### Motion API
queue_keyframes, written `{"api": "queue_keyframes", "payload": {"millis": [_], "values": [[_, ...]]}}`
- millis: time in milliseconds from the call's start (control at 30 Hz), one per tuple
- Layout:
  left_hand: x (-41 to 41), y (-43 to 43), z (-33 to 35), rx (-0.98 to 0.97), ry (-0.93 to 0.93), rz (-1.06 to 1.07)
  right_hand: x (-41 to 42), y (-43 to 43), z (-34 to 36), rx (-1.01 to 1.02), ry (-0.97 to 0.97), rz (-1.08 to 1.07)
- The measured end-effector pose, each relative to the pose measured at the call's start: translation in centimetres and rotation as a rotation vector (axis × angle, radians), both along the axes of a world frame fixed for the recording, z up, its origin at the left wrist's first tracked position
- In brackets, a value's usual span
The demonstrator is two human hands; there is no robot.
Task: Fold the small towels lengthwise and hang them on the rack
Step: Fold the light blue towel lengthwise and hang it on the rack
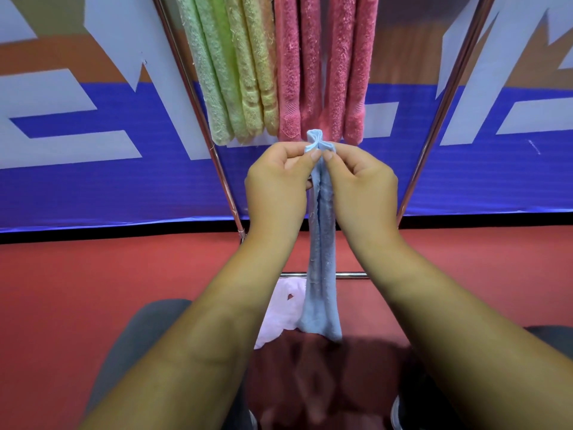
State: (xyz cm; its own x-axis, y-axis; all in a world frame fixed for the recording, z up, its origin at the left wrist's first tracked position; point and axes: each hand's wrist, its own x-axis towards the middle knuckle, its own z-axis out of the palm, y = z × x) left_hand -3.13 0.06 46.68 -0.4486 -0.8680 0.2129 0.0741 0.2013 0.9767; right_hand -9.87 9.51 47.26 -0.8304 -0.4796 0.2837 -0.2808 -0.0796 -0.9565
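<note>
Item: one blue towel (322, 243), terry, gathered into a narrow lengthwise strip, top end bunched. Your left hand (279, 187) and right hand (362, 187) each pinch that top end between thumb and forefinger, in front of the rack (353, 275). The strip hangs straight down between your forearms. Hanging on the rack: four green strips (229, 72), four pink strips (322, 63). On the floor beside the blue strip's lower end: one pale cloth (282, 318).

A blue banner (93, 193) (white shapes, orange top) stands behind the red floor (77, 274).
</note>
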Motion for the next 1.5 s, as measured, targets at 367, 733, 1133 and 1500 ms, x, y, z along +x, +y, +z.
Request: {"api": "queue_keyframes", "payload": {"millis": [367,733,1133,1500], "values": [[0.4,-0.1,-0.3,-0.009,0.032,-0.104,-0.2,0.0,-1.2,0.065,0.018,0.206],[0.8,-1.0,0.3,0.038,0.076,-0.11,-1.3,0.0,-0.6,-0.018,-0.145,0.279],[2.3,-3.4,1.2,0.08,0.083,-0.279,-4.2,-0.2,-0.8,-0.076,-0.31,0.433],[2.7,-4.4,0.4,0.213,0.128,-0.286,-4.0,-0.1,-0.3,-0.066,-0.186,0.315]]}}
